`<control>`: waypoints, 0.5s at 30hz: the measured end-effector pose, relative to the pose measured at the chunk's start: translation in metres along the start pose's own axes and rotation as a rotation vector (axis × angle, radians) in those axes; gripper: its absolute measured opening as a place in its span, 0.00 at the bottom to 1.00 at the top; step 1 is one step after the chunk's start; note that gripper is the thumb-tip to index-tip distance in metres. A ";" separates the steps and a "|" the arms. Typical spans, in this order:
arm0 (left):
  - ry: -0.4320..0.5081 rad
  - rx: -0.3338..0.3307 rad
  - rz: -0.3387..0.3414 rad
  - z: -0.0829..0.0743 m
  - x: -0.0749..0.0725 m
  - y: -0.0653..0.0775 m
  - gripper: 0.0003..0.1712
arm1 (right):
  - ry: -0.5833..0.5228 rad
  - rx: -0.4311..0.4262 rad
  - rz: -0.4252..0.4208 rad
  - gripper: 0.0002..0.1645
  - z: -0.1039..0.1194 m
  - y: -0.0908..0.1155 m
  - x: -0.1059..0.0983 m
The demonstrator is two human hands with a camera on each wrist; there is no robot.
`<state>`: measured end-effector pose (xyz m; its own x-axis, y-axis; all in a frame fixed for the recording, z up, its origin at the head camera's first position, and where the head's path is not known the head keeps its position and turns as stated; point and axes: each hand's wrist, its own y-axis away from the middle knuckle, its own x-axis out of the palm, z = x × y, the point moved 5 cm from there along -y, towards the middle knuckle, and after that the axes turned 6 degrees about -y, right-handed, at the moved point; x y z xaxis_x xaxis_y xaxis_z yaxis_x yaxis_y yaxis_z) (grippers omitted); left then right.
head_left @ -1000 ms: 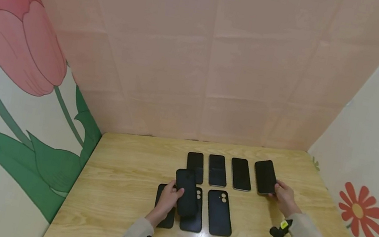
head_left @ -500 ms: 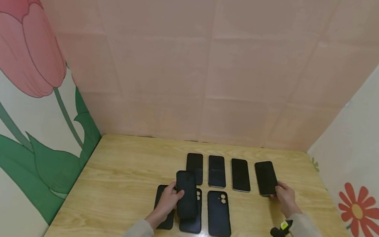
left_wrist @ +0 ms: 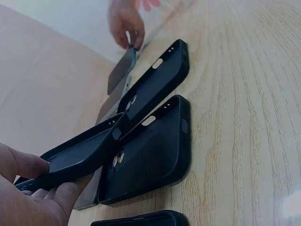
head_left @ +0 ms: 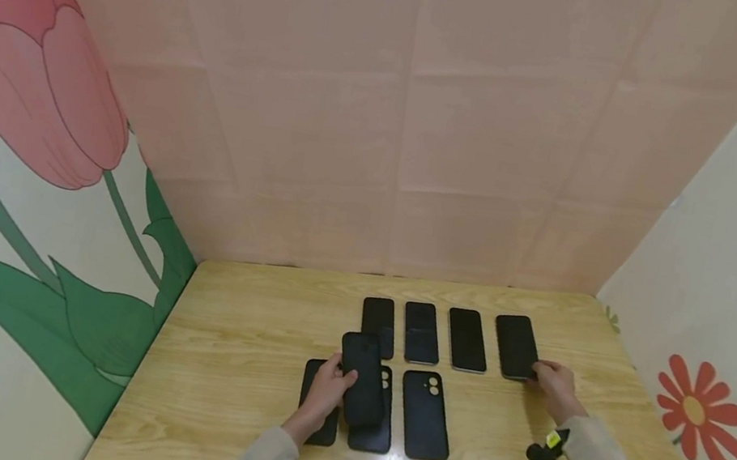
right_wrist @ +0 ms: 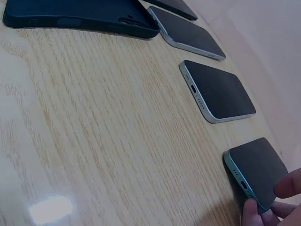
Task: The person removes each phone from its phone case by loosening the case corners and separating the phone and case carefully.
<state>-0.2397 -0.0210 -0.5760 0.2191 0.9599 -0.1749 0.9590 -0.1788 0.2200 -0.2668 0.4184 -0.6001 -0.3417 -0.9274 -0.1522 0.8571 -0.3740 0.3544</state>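
Observation:
In the head view my left hand (head_left: 323, 393) holds a black phone case (head_left: 363, 377), thumb on its inner side and fingers beneath. In the left wrist view that case (left_wrist: 77, 153) is raised and tilted, hollow side up. It partly covers a middle case (head_left: 383, 430) and stands near a left case (head_left: 326, 430); a right case (head_left: 426, 415) lies beside them. My right hand (head_left: 555, 388) pinches the near right corner of the rightmost phone (head_left: 515, 345). In the right wrist view this phone (right_wrist: 256, 167) shows a teal edge, dark screen up, its near end seemingly just off the table.
Three more phones, a left one (head_left: 380, 316), a second (head_left: 422, 332) and a third (head_left: 467, 340), lie in a row on the wooden table (head_left: 248, 324). Behind stands a pink backdrop (head_left: 398, 145). A wall with a red flower (head_left: 695, 409) bounds the right side.
The rightmost phone has turned slightly straighter in my right hand and seems a little lower. My left hand and its case have stayed nearly still.

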 end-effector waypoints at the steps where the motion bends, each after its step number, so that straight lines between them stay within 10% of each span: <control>1: 0.000 -0.001 0.000 0.000 0.000 0.000 0.21 | 0.017 0.006 -0.005 0.33 0.000 0.000 0.000; 15: 0.001 -0.010 0.000 0.000 0.001 0.000 0.19 | -0.012 0.024 -0.030 0.35 0.000 0.003 -0.003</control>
<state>-0.2397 -0.0199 -0.5759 0.2187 0.9601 -0.1742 0.9572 -0.1763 0.2297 -0.2632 0.4202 -0.5986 -0.3715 -0.9159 -0.1520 0.8372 -0.4012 0.3717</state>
